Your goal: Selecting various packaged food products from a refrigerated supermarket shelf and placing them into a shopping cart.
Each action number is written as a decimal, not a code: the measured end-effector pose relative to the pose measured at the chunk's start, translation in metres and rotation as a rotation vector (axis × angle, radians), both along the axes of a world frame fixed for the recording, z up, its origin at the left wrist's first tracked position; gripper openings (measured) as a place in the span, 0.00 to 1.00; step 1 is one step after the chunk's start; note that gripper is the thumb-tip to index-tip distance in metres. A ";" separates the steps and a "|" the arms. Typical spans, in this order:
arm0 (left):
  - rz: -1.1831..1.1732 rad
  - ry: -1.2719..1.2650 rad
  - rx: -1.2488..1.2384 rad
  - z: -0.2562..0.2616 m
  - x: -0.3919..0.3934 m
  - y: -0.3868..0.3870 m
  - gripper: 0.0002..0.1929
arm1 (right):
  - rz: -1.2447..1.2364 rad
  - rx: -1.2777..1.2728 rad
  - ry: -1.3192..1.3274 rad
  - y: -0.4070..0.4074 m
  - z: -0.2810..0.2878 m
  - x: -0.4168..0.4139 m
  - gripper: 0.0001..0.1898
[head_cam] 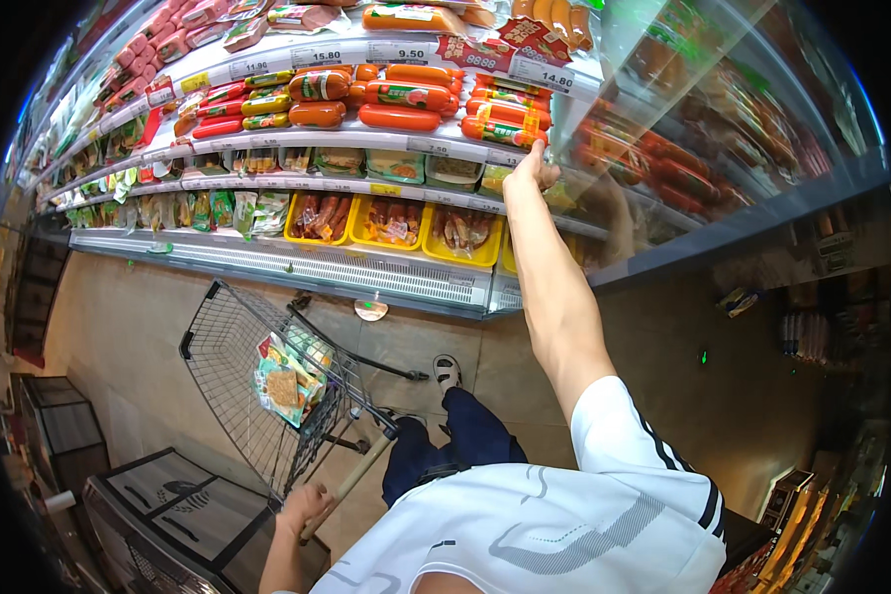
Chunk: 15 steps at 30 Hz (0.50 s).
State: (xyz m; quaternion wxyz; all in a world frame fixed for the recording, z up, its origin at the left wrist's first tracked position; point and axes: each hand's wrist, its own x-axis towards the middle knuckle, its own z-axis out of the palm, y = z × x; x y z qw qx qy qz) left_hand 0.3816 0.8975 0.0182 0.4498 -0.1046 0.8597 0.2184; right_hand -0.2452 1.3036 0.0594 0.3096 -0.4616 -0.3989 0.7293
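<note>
My right hand [532, 172] is stretched out to the front edge of a refrigerated shelf, its fingers at the end of a packaged red sausage [503, 130] stacked with others. Whether the fingers grip the sausage cannot be told. My left hand [309, 505] is closed around the handle bar [353, 479] of a wire shopping cart [226, 371]. Inside the cart lie several flat food packages [286, 386]. More red sausages [405, 95] and yellow-wrapped ones [266, 104] lie on the same shelf, left of my right hand.
Yellow trays [318, 217] of packed meat stand on the lowest shelf. A clear side panel [638, 185] closes the cooler at the right. Dark bins [185, 505] stand behind the cart at the lower left. Another shelf with goods is at the far right.
</note>
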 end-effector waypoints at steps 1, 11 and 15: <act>-0.058 -0.044 -0.046 0.011 -0.032 0.001 0.19 | 0.007 0.062 -0.041 -0.001 0.001 -0.003 0.36; 0.459 0.565 0.962 0.042 -0.470 0.190 0.32 | 0.084 0.139 0.024 0.016 -0.019 -0.028 0.30; 0.593 0.654 1.037 0.061 -0.591 0.254 0.42 | 0.077 0.104 0.005 -0.002 -0.014 -0.032 0.35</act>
